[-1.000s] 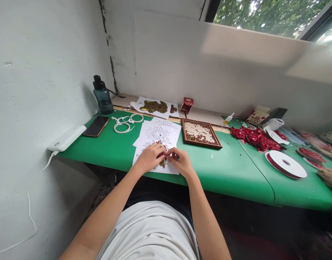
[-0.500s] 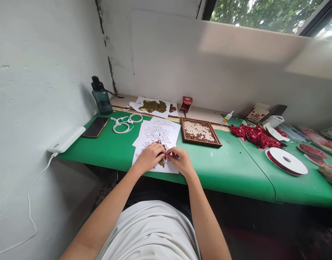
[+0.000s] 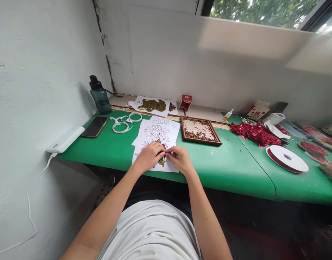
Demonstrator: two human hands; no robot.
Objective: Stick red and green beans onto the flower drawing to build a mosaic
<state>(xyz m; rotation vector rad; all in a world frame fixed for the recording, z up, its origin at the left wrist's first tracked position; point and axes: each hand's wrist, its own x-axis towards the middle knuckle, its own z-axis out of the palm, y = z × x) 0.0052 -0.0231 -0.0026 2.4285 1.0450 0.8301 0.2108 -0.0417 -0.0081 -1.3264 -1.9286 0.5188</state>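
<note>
While left hand (image 3: 149,156) and right hand (image 3: 180,159) meet, grains (image 3: 161,163) crowd a flower drawing (image 3: 170,168)

Where the drawing lies, just below the frame's centre, both hands have bent fingers, their tips close together over the red and green grains; whether either grips one, I cannot tell. At the right edge, another person's hand (image 3: 330,171) rests near a white spool (image 3: 296,163). Farther back, a phone (image 3: 95,127) lies at centre left beside coiled white cables (image 3: 120,127), and right of centre a brown-rimmed tray (image 3: 201,142) holds more grains. Beyond these stand a dark bottle (image 3: 101,102), upper left, and a small red box (image 3: 186,102), upper centre.
</note>
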